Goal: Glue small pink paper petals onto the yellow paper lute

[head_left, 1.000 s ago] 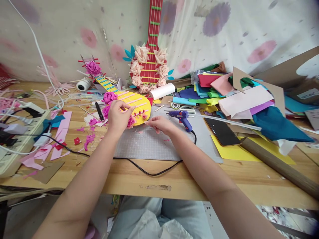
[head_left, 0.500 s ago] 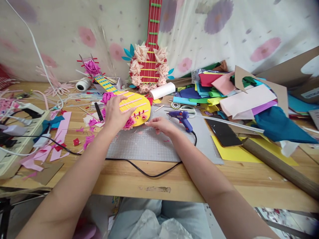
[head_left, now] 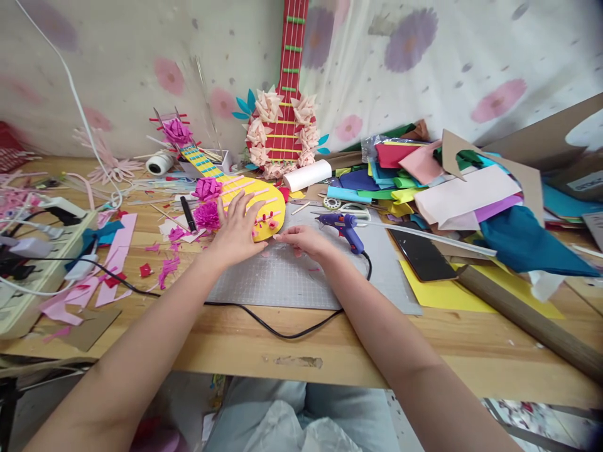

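Note:
A yellow paper guitar (head_left: 274,202) with pale pink strips lies at a slant on the grey cutting mat (head_left: 282,282). Magenta paper flowers (head_left: 207,215) line its left side, and small red and pink pieces (head_left: 266,221) sit near its lower end. My left hand (head_left: 235,235) rests over the lower left of the guitar body, fingers spread, hiding part of the edge. Just right of the guitar's lower edge, my right hand (head_left: 305,241) pinches a small pale piece between thumb and fingertips; its exact shape is too small to tell.
A purple glue gun (head_left: 346,227) lies right of my right hand, its black cord looping along the front. Behind stands a red paper guitar (head_left: 282,135) with peach flowers. Coloured paper (head_left: 466,194) and a phone (head_left: 421,251) lie right; a power strip (head_left: 42,270) and scraps are left.
My left hand has moved right and down along the guitar body, now covering the lower magenta flower and uncovering the one above. My right hand stays near the guitar's lower edge, still pinching.

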### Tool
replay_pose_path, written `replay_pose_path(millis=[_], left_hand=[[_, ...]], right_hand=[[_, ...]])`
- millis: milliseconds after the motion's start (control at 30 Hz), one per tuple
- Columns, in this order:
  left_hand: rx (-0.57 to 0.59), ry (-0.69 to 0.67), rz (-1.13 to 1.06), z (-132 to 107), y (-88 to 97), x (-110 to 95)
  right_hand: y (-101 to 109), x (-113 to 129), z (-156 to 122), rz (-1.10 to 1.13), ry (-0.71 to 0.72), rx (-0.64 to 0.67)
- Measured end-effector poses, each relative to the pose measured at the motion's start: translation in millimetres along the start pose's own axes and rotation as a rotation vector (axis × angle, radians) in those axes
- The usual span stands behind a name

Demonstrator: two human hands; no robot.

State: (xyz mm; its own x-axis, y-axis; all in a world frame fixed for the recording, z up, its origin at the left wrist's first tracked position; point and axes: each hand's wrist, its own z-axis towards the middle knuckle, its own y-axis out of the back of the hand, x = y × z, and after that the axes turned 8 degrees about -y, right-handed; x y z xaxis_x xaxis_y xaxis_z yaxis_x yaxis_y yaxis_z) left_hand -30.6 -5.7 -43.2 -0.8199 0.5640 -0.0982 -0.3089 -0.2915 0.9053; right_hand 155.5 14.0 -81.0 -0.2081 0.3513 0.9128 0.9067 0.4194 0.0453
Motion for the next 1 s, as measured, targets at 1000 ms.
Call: replay_pose_path(millis=[1000], left_hand=[[0.142, 0.040, 0.022, 23.9, -13.7, -8.8]], right_hand=[[3.1, 24.7, 12.5, -0.015, -0.304, -0.037]])
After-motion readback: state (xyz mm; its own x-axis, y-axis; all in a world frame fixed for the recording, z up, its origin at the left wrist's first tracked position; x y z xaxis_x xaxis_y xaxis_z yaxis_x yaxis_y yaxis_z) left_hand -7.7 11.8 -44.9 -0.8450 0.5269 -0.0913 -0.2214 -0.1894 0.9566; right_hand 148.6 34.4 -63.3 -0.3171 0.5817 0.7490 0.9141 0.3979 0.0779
